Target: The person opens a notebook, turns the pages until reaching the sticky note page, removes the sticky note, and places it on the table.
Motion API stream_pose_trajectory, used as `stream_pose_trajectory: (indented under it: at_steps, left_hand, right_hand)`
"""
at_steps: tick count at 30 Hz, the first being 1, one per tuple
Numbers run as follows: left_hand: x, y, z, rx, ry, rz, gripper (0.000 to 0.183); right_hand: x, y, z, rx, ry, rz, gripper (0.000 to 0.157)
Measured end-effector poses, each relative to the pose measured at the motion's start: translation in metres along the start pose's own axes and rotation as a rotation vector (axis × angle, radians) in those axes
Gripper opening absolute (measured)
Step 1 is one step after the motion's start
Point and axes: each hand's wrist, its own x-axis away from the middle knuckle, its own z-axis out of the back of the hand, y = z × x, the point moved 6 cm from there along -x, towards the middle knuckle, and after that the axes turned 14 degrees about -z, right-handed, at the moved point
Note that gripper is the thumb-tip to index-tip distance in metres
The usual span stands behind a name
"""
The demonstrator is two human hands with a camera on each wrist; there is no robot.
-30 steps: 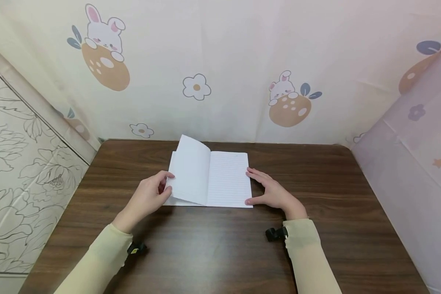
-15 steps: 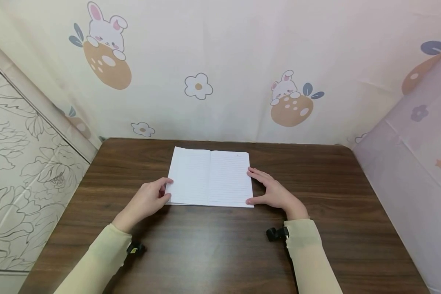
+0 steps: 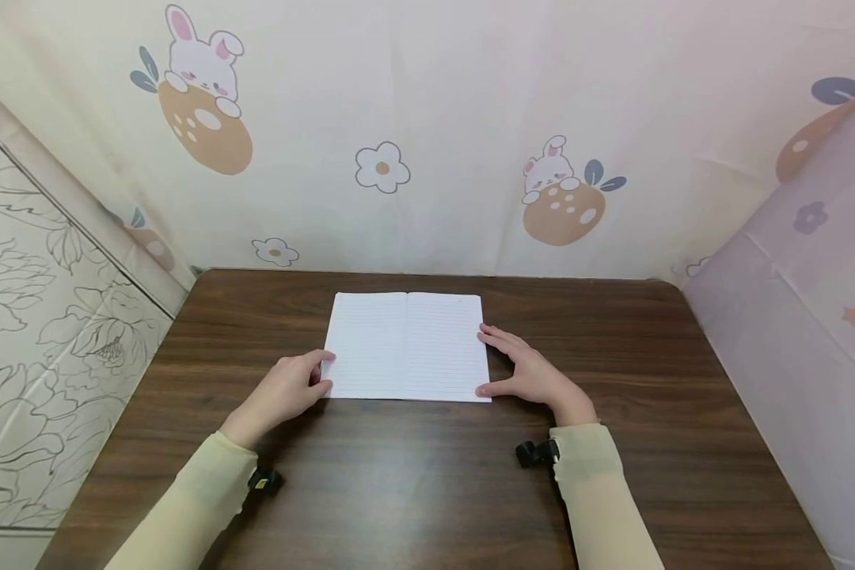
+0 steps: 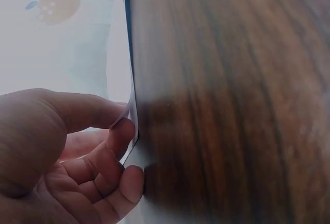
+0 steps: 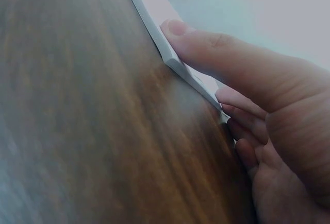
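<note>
An open notebook (image 3: 440, 348) with faintly lined white pages lies flat on the dark wooden table (image 3: 406, 483). My left hand (image 3: 290, 386) is at its left edge; in the left wrist view the thumb lies over a page (image 4: 119, 54) and the curled index finger is under it, pinching the edge. At the right edge, my right hand (image 3: 534, 375) spreads its thumb and fingers along the side. The right wrist view has that thumb (image 5: 206, 51) resting on top near the corner of the page stack (image 5: 154, 15), with the fingers beside the edge.
A pale curtain (image 3: 456, 158) printed with rabbits and flowers hangs behind the table. A flower-patterned panel (image 3: 57, 356) stands at the left. Small black cameras (image 3: 537, 454) are strapped at both wrists.
The lifted left page has come down to the left and now lies flat, showing ruled lines. My left hand followed it slightly downward; my right hand stayed in place.
</note>
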Motion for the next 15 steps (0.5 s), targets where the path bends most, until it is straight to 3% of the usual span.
stream_pose_trajectory:
  at_steps: [5,6,8,15]
  left_hand:
    - [0.000,0.000,0.000,0.009,0.009,-0.002,0.039]
    - [0.001,-0.007,-0.004,0.028,0.025,-0.034,0.039]
    - [0.001,-0.008,-0.005,0.041,0.030,-0.029,0.039]
    - [0.002,-0.007,0.000,0.062,-0.001,0.077,0.041]
  right_hand:
    - [0.000,0.000,0.000,0.005,0.000,-0.010,0.107]
    - [0.000,0.000,0.000,0.006,-0.001,-0.009,0.107]
    - [0.001,0.000,0.000,0.005,-0.001,-0.006,0.107]
    - [0.001,0.000,0.000,0.001,-0.001,-0.006,0.107]
